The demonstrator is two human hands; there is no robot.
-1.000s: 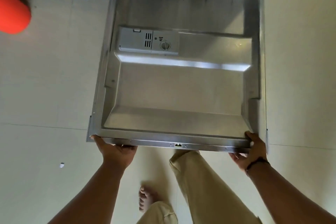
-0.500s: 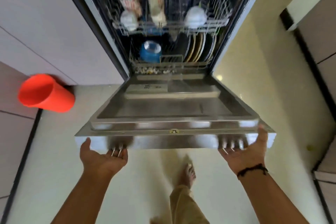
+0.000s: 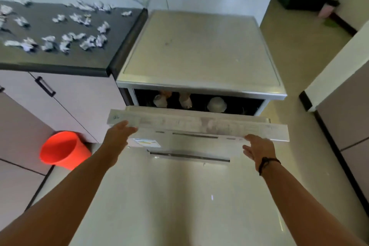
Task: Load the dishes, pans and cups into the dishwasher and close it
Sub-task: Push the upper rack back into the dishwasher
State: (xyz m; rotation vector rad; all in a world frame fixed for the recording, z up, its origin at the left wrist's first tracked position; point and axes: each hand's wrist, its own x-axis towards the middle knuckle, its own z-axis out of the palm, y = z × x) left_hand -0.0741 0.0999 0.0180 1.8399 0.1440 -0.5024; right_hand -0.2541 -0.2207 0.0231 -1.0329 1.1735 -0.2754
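The dishwasher [image 3: 199, 52] stands in the middle with its door [image 3: 199, 128] swung nearly upright, blurred by motion. A narrow dark gap stays above the door, and white cups [image 3: 216, 104] on the upper rack show through it. My left hand [image 3: 117, 136] presses flat against the door's outer face near its left top corner. My right hand [image 3: 257, 148] lies with straight fingers on the door's right side, a dark band on its wrist. Neither hand holds anything.
An orange bucket [image 3: 61, 150] stands on the floor left of the dishwasher, against pale cabinets [image 3: 65, 104]. Several crumpled paper bits [image 3: 65, 42] lie on the dark counter [image 3: 60, 62] at left. Another cabinet [image 3: 343, 118] flanks the right side.
The door went from lying flat and open to nearly upright. My hands moved from under its front edge to its outer face, and my view rose from the floor to the counter.
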